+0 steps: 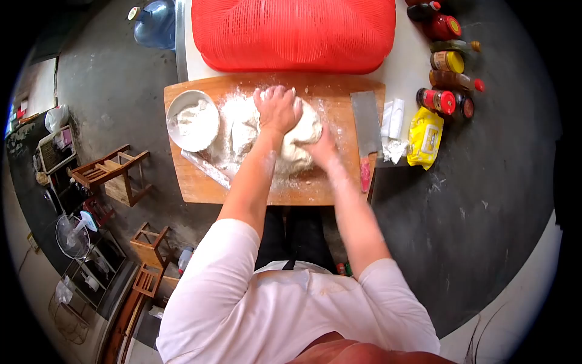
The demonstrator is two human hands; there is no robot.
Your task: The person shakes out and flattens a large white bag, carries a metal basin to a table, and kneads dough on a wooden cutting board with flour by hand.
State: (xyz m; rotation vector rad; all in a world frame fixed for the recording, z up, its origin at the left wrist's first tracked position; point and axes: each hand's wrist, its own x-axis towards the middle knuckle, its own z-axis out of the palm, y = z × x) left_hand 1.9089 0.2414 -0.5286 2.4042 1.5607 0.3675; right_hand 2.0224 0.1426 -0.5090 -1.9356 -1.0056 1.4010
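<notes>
- In the middle of the frame, a pale lump of dough [303,130] sits on a floury wooden board [342,182], with loose flour [233,112] scattered mostly to its left.
- The left hand [279,109] lies on top of the dough, palm down, fingers stretched over it rather than clenched.
- The right hand [322,148] touches the dough's right side; it is blurred and its fingers are partly hidden, so I can't tell how firmly it grasps.
- At the board's left, a white bowl [195,145] holds white flour, heaped unevenly, and its rim reaches the board's edge.
- A red plastic basket [294,36] fills the top of the frame, just beyond the board's far edge; I can't make out its contents.
- Jars and bottles [447,62] line the upper right, and a yellow packet [426,138] lies below them.
- A cleaver [365,124] lies along the board's right edge, red handle towards the bottom of the frame.
- Flour-dusted wood runs between dough and cleaver, and along the board's near edge.
</notes>
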